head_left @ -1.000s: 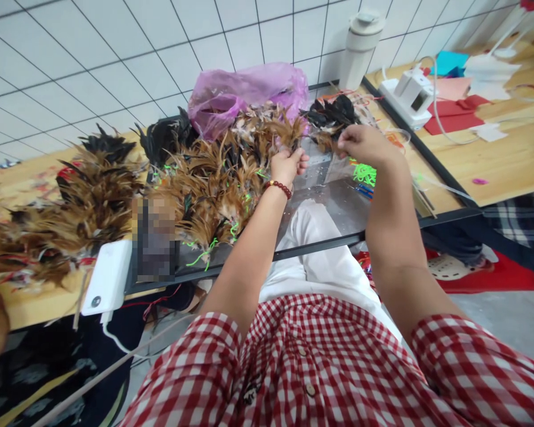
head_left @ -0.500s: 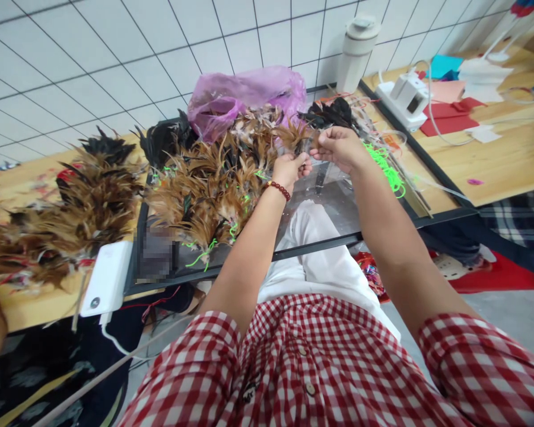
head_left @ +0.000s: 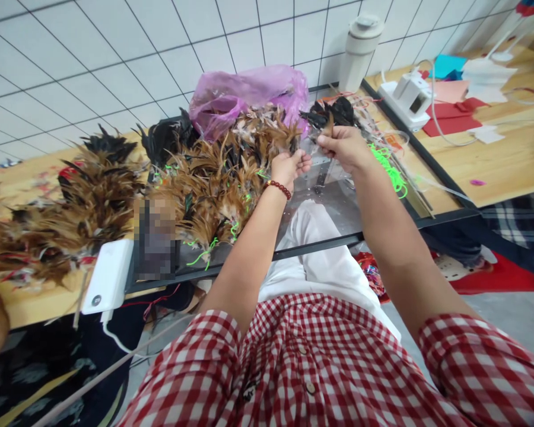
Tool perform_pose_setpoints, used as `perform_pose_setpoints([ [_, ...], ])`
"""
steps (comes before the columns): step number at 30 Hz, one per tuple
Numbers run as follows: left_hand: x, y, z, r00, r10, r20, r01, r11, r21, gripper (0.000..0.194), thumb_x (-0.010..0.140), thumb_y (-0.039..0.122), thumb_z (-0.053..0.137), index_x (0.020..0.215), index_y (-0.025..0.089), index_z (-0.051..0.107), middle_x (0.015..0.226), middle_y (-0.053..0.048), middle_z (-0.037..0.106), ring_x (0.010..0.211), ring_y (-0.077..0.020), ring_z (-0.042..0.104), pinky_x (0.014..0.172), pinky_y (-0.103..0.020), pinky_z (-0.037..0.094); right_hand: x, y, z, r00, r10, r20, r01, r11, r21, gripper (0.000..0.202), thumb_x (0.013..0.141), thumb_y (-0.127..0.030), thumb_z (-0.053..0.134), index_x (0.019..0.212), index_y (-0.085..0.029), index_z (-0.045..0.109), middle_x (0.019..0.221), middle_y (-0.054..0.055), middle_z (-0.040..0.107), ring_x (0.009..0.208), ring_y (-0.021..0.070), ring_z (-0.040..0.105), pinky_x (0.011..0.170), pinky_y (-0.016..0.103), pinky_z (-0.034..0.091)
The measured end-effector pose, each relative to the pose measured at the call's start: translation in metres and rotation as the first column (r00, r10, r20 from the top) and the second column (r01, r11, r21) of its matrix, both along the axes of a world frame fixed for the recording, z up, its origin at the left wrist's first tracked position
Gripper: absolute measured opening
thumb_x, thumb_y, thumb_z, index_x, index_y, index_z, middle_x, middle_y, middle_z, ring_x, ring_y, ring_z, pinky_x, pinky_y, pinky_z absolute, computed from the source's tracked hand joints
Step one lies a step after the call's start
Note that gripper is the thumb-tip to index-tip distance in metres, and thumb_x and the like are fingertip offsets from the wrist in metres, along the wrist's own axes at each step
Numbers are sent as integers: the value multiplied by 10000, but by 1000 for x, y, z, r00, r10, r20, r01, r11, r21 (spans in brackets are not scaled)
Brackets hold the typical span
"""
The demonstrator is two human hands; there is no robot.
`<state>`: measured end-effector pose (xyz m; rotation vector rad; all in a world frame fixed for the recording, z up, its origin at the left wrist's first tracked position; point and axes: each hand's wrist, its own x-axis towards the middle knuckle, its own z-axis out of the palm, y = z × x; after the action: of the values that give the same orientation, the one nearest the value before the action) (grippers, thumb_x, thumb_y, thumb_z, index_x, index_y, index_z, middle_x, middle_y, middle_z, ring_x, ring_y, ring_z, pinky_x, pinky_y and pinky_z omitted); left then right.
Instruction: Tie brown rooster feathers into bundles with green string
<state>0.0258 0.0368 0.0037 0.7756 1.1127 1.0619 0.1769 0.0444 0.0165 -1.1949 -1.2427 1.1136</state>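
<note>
My right hand pinches a small brown feather, whose tip points up past the thumb. A little to its left, my left hand, with a red bead bracelet at the wrist, has its fingers curled in. What those fingers hold, if anything, I cannot make out. Brown feathers stand just beyond it. Beside my left forearm lies a thick heap of brown feather bunches, some tied with bright green string. Black feathers lie behind my right hand.
A clear tray with a dark frame lies before me. Behind the heap is a purple plastic bag. A white bottle, a power strip and green string are right. More feathers and a white power bank are left.
My hands have drawn apart, the right one shifting slightly right with the feather. The brown tuft that fanned out between them no longer shows there. The left fingers have loosened a little.
</note>
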Motion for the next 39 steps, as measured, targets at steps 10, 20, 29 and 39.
perform_pose_setpoints([
  [10, 2, -11, 10, 992, -126, -18, 125, 992, -29, 290, 946, 181, 720, 716, 149, 547, 548, 51, 594, 458, -13, 524, 516, -129, 437, -7, 14, -23, 966, -52, 254, 0, 980, 199, 281, 771, -182, 772, 622, -213, 536, 615, -53, 501, 611, 106, 459, 639, 273, 423],
  [20, -1, -8, 9, 995, -52, -88, 50, 998, -29, 248, 998, 181, 628, 756, 150, 588, 549, 75, 524, 444, -8, 460, 476, -131, 339, 34, 11, -5, 942, -195, 272, 151, 973, 176, 96, 863, -245, 671, 920, -220, 744, 816, 3, 705, 752, 152, 623, 782, 339, 547],
  [29, 0, 1, -1, 999, 17, -49, -18, 1000, -19, 225, 1003, 243, 643, 802, 157, 588, 595, 71, 552, 482, -6, 487, 518, -127, 378, 71, 5, -12, 416, -98, 904, 222, 975, 4, 166, 708, -100, 804, 823, -219, 807, 885, 67, 772, 974, 277, 706, 935, 435, 538],
  [39, 11, 8, -13, 996, 8, -86, -10, 1000, -20, 203, 1012, 261, 626, 864, 123, 650, 683, -7, 662, 665, -84, 669, 633, -173, 497, 52, 2, -4, 146, -86, 986, 228, 972, 51, 326, 921, -108, 614, 1187, -176, 789, 1291, 241, 742, 1209, 322, 670, 888, 427, 448],
])
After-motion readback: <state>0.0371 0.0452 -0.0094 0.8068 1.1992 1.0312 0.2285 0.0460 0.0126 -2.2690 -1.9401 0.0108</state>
